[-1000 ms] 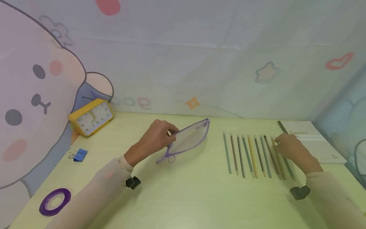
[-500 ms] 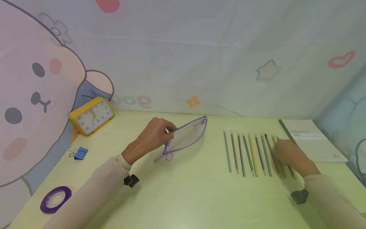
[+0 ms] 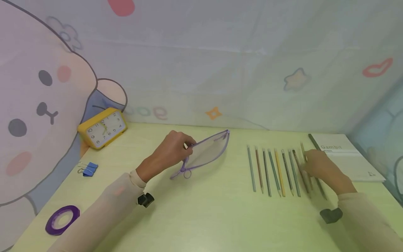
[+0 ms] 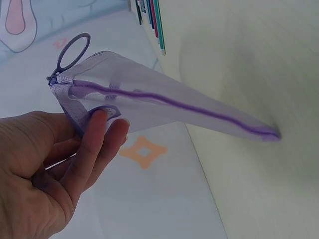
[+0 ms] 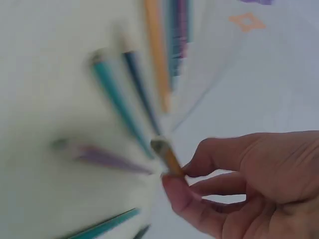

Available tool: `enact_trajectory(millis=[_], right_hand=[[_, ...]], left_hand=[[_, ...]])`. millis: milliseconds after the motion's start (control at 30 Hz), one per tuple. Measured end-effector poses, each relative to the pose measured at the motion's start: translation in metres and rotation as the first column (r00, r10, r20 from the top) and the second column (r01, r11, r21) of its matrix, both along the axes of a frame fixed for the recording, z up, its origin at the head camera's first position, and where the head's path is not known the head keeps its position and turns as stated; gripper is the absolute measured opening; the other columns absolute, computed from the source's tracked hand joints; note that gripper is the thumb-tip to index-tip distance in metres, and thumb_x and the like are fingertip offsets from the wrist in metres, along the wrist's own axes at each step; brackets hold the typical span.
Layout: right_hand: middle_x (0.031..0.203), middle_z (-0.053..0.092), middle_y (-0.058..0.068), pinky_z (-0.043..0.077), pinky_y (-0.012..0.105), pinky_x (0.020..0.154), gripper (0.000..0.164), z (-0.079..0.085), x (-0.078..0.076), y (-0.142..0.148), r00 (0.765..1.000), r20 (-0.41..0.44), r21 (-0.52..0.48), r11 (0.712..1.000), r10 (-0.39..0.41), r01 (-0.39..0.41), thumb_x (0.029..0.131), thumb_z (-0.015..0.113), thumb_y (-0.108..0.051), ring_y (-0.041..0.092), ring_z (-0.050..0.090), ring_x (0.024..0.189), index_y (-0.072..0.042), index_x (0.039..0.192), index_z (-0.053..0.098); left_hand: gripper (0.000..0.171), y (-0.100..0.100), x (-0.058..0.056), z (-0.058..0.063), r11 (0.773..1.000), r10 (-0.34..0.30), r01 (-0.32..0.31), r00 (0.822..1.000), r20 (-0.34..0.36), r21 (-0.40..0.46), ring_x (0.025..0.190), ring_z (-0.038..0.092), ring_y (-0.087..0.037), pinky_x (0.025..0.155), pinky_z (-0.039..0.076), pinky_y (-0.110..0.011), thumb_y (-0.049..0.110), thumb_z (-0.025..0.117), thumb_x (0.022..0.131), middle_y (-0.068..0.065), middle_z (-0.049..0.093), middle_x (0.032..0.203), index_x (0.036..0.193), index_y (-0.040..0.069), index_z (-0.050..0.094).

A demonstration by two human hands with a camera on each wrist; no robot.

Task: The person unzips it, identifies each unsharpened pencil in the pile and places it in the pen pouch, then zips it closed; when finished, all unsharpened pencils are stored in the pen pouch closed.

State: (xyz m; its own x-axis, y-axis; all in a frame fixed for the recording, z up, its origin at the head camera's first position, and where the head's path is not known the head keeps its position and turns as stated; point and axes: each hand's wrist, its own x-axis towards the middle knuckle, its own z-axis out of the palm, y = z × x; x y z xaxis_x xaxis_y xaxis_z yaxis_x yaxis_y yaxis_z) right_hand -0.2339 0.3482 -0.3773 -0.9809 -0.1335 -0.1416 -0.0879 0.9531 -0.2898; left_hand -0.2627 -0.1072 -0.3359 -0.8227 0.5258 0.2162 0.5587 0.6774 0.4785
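Note:
My left hand (image 3: pixel 171 150) pinches one end of a purple-edged mesh zipper pouch (image 3: pixel 207 154), whose far end slants away over the table. Seen from the left wrist, the thumb and fingers grip the pouch (image 4: pixel 149 107) beside its zip and ring pull (image 4: pixel 74 52). Over at the right end of a row of pencils (image 3: pixel 280 175), my right hand (image 3: pixel 325 169) holds a yellowish pencil (image 3: pixel 302 148) between thumb and fingertips. In the right wrist view this pencil (image 5: pixel 172 162) points toward the camera, most of its length hidden. Several pencils lie nearby, blurred.
A white notebook (image 3: pixel 352 161) with a dark spine lies behind the right hand. On the left are a yellow alarm clock (image 3: pixel 105 127), a blue binder clip (image 3: pixel 90 169) and a purple tape roll (image 3: pixel 51 224). A printed cloth backdrop (image 3: pixel 189 70) stands behind the table.
My right hand has picked up a pencil from the row's right end, and its upper end now stands out above the fingers. The left hand and pouch stay nearly still.

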Motion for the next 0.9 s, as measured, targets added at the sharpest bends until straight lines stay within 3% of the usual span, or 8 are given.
enact_trajectory(millis=[100,200,367,467,567,667,767,900], right_hand=[[0.108,0.068,0.033,0.057,0.050,0.075,0.059,0.027,0.005,-0.019,0.999,-0.044,-0.113,0.994,-0.006,0.001,0.098,0.055,-0.014,0.025,0.074,0.075,0.022,0.142,0.039],[0.120,0.066,0.028,0.057,0.045,0.081,0.066,0.052,0.014,-0.051,0.997,-0.073,-0.298,0.954,0.018,-0.040,0.101,0.056,-0.022,0.022,0.075,0.086,0.010,0.153,0.031],[0.134,0.060,0.012,0.052,0.037,0.094,0.059,0.071,0.025,-0.112,0.984,0.059,-0.626,0.774,0.168,-0.094,0.099,0.061,-0.021,0.018,0.071,0.093,-0.006,0.153,0.042],[0.144,0.055,0.004,0.050,0.038,0.101,0.047,0.063,0.024,-0.144,0.952,0.165,-0.697,0.713,0.257,-0.071,0.097,0.060,-0.022,0.020,0.070,0.100,-0.007,0.141,0.056],[0.142,0.060,0.006,0.047,0.043,0.109,0.046,0.049,0.016,-0.171,0.927,0.225,-0.723,0.689,0.299,-0.046,0.098,0.058,-0.024,0.023,0.071,0.105,-0.007,0.140,0.058],[0.132,0.067,0.013,0.044,0.047,0.112,0.053,0.038,0.006,-0.191,0.932,0.235,-0.728,0.686,0.276,-0.020,0.094,0.058,-0.018,0.023,0.073,0.106,-0.003,0.145,0.053],[0.116,0.074,0.017,0.050,0.048,0.106,0.047,0.030,-0.008,-0.204,0.952,0.213,-0.697,0.717,0.220,-0.010,0.091,0.058,-0.012,0.022,0.075,0.100,0.001,0.136,0.060],[0.090,0.078,0.014,0.058,0.041,0.089,0.023,0.024,-0.021,-0.218,0.973,0.189,-0.642,0.766,0.133,0.020,0.089,0.058,-0.007,0.021,0.076,0.084,0.003,0.107,0.067]], left_hand=[[0.027,0.003,0.001,-0.001,1.000,0.004,-0.004,1.000,-0.002,-0.007,0.054,0.064,-0.004,0.056,0.047,-0.020,-0.003,0.061,0.089,-0.014,0.078,0.096,0.110,-0.001,0.077],[0.027,0.008,0.003,-0.002,1.000,0.013,-0.013,1.000,-0.003,-0.019,0.051,0.061,-0.003,0.054,0.045,-0.019,-0.003,0.061,0.088,-0.013,0.078,0.095,0.110,-0.001,0.077],[0.027,0.018,0.007,-0.005,0.999,0.023,-0.024,0.999,-0.023,-0.045,0.047,0.054,-0.004,0.050,0.037,-0.019,-0.002,0.062,0.087,-0.012,0.078,0.091,0.111,-0.001,0.076],[0.028,0.026,0.008,-0.006,0.998,0.016,-0.018,0.999,-0.029,-0.054,0.048,0.058,-0.003,0.052,0.039,-0.018,-0.002,0.061,0.088,-0.012,0.078,0.090,0.112,-0.001,0.075],[0.029,0.033,0.009,-0.008,0.998,0.018,-0.019,1.000,-0.021,-0.055,0.049,0.062,-0.004,0.054,0.045,-0.018,-0.003,0.060,0.087,-0.013,0.078,0.091,0.112,-0.002,0.075],[0.028,0.039,0.010,-0.008,0.999,0.026,-0.026,1.000,0.002,-0.044,0.051,0.066,-0.006,0.053,0.049,-0.018,-0.003,0.060,0.087,-0.015,0.078,0.092,0.110,-0.004,0.074],[0.026,0.044,0.010,-0.009,0.999,0.041,-0.040,0.999,0.034,-0.023,0.052,0.068,-0.008,0.051,0.052,-0.019,-0.003,0.061,0.087,-0.017,0.077,0.094,0.109,-0.005,0.074],[0.026,0.048,0.012,-0.010,0.998,0.057,-0.057,0.997,0.054,-0.006,0.052,0.069,-0.009,0.051,0.052,-0.020,-0.003,0.061,0.087,-0.019,0.077,0.097,0.109,-0.005,0.075]])
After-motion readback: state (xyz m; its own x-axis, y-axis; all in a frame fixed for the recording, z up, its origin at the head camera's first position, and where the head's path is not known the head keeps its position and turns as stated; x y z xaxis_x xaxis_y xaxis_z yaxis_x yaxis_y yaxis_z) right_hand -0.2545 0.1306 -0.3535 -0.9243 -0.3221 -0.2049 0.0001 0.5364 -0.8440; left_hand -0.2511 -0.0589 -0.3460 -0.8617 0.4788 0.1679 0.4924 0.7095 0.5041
